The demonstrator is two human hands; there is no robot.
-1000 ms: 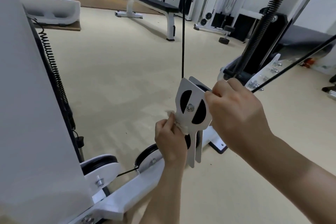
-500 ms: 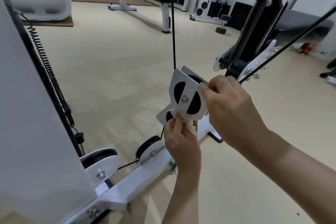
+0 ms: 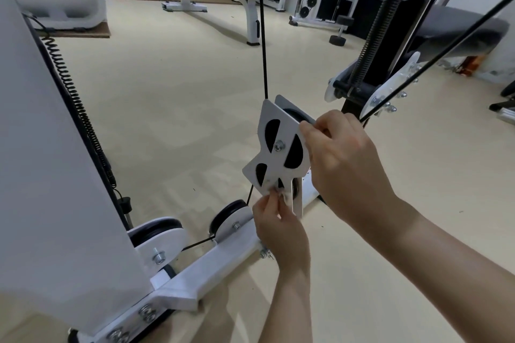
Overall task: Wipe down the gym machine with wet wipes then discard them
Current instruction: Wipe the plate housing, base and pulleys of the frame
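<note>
Head view: wiping of the floating pulley bracket [image 3: 274, 131] on the cable machine. The right hand [image 3: 345, 164] grips the bracket's upper right edge, fingers curled over the plate, as it does in the two preceding frames. The left hand [image 3: 280, 227] pinches a crumpled white wet wipe [image 3: 282, 195] between thumb and fingertips and presses it to the plate's lower edge, beside the hanging tongue. Compared with one second ago, the bracket is tilted so that its lower lobe faces the camera, and the wipe has shifted from the left rim to the bottom middle. This suggests that the plate is being cleaned section by section, with discarding not yet due. The black cable [image 3: 262, 36] runs upward from the bracket. No brand, label or writing is legible on the bracket or the white base frame [image 3: 195, 273].
</note>
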